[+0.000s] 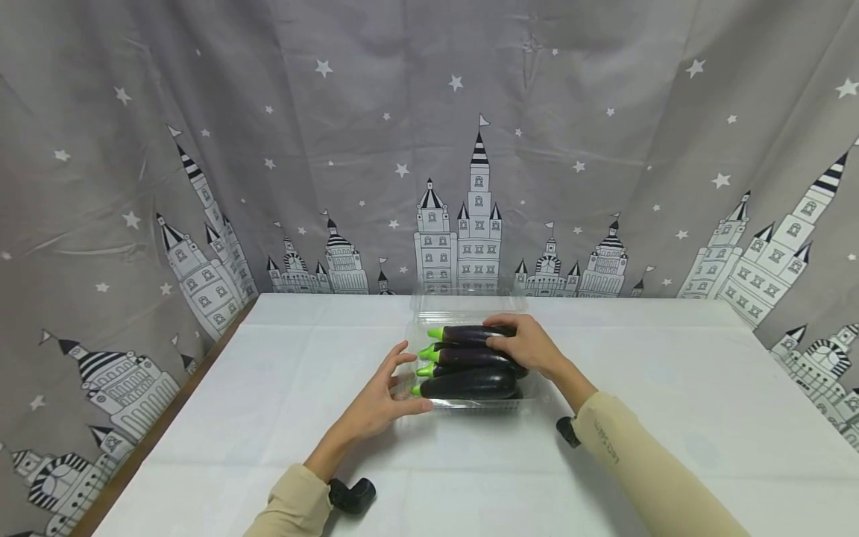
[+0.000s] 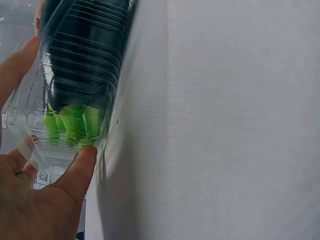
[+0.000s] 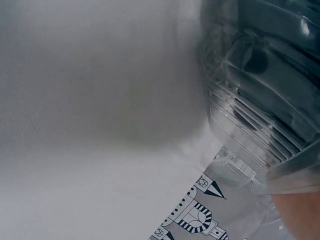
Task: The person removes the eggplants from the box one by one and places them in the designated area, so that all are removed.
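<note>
Several dark purple eggplants (image 1: 467,383) with bright green stems lie side by side in a clear plastic clamshell box (image 1: 470,406), stems to the left. My right hand (image 1: 526,344) grips the farthest eggplant (image 1: 463,335) near its right end, fingers over the far side and thumb on the near side. At the box's left end, my left hand (image 1: 376,399) is spread with relaxed fingers. In the left wrist view its thumb (image 2: 82,172) touches the ribbed wall beside the green stems (image 2: 72,122). The right wrist view shows the box's ribbed end (image 3: 265,132), with most of that hand hidden.
The box's clear lid (image 1: 470,300) stands open toward the back of the white-covered table (image 1: 637,447). A grey curtain (image 1: 429,149) printed with castles and stars hangs behind. Black wrist devices (image 1: 352,496) sit by both sleeves.
</note>
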`<state>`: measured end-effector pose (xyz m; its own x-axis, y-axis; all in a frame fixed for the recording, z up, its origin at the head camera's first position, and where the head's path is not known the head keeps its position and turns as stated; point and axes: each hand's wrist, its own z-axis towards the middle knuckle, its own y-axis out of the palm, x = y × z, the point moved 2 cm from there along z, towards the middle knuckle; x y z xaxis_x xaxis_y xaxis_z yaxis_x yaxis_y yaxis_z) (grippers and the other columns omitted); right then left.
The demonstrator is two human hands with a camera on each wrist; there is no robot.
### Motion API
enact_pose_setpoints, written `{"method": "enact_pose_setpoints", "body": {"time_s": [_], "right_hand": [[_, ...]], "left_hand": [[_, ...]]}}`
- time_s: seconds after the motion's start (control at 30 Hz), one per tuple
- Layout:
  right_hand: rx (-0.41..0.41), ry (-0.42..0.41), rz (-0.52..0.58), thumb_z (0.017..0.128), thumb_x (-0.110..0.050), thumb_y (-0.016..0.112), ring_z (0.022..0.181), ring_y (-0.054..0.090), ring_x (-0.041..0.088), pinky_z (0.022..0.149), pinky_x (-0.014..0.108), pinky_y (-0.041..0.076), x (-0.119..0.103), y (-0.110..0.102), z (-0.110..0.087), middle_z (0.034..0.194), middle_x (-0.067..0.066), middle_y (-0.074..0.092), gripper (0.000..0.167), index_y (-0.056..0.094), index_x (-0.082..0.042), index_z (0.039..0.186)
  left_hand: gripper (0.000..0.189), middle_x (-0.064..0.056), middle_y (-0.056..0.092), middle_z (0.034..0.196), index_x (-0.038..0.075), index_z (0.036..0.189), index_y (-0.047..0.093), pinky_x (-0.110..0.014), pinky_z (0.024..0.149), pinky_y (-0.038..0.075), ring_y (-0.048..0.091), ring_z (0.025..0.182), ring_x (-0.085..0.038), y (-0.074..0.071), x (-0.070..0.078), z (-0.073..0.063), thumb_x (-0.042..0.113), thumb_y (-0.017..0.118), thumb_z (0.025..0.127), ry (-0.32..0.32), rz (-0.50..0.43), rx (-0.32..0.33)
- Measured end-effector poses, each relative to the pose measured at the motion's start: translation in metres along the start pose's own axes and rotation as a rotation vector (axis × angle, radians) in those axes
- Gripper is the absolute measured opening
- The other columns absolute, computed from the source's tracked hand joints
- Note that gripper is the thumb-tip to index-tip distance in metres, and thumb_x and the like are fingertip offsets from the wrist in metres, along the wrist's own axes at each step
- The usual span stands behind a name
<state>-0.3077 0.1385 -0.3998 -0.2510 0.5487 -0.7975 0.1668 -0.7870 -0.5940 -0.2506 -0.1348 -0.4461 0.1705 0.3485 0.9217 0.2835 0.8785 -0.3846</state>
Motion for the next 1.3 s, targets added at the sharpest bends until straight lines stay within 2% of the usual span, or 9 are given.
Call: {"method": "enact_pose_setpoints", "body": {"time_s": [0.3,0.5,0.73,0.9,1.13,1.3], "right_hand": [[0.024,-0.048,-0.008,0.091,-0.01,0.067,0.115,0.057,0.033,0.101,0.052,0.041,0.001,-0.001,-0.002,0.127,0.016,0.063,0.034,0.067,-0.002,0.123],[0.041,-0.072,-0.005,0.09,-0.01,0.068,0.117,0.057,0.033,0.102,0.051,0.041,0.0,-0.005,-0.005,0.127,0.015,0.063,0.033,0.067,-0.003,0.123],[0.042,-0.145,0.027,0.09,-0.007,0.068,0.121,0.054,0.036,0.104,0.054,0.038,0.0,-0.006,-0.005,0.126,0.019,0.063,0.033,0.066,0.001,0.122],[0.07,-0.151,0.032,0.089,-0.005,0.069,0.12,0.054,0.036,0.104,0.055,0.038,-0.003,-0.005,-0.006,0.125,0.018,0.063,0.033,0.067,0.0,0.121],[0.124,-0.121,0.006,0.089,-0.007,0.068,0.114,0.056,0.034,0.1,0.053,0.041,-0.013,-0.01,-0.008,0.123,0.018,0.062,0.033,0.067,0.0,0.121],[0.114,-0.099,0.038,0.09,-0.007,0.066,0.109,0.058,0.034,0.094,0.051,0.045,-0.019,-0.018,-0.01,0.123,0.02,0.061,0.036,0.063,-0.001,0.126]], "left_hand": [[0.1,-0.01,0.027,0.158,0.013,0.157,0.02,-0.056,0.104,0.039,0.033,0.137,-0.047,0.002,-0.001,0.001,0.025,0.084,0.08,-0.003,0.002,-0.001],[0.102,-0.007,0.032,0.155,0.015,0.158,0.017,-0.056,0.104,0.039,0.033,0.138,-0.045,0.003,-0.001,0.003,0.025,0.083,0.081,0.004,-0.001,-0.017],[0.102,-0.009,0.031,0.156,0.014,0.158,0.017,-0.055,0.104,0.039,0.034,0.137,-0.046,0.002,0.0,0.002,0.024,0.083,0.08,0.003,0.005,-0.002],[0.102,-0.01,0.031,0.156,0.015,0.158,0.017,-0.055,0.104,0.039,0.035,0.137,-0.045,0.0,-0.001,0.001,0.023,0.083,0.081,-0.005,-0.001,-0.006],[0.095,-0.008,0.016,0.163,0.01,0.155,0.026,-0.054,0.104,0.04,0.036,0.136,-0.044,0.0,0.0,0.001,0.021,0.084,0.08,-0.003,-0.017,0.0],[0.095,-0.007,0.016,0.163,0.009,0.154,0.027,-0.055,0.105,0.039,0.036,0.137,-0.044,0.0,0.0,0.001,0.021,0.084,0.08,-0.007,-0.018,0.004]]}}
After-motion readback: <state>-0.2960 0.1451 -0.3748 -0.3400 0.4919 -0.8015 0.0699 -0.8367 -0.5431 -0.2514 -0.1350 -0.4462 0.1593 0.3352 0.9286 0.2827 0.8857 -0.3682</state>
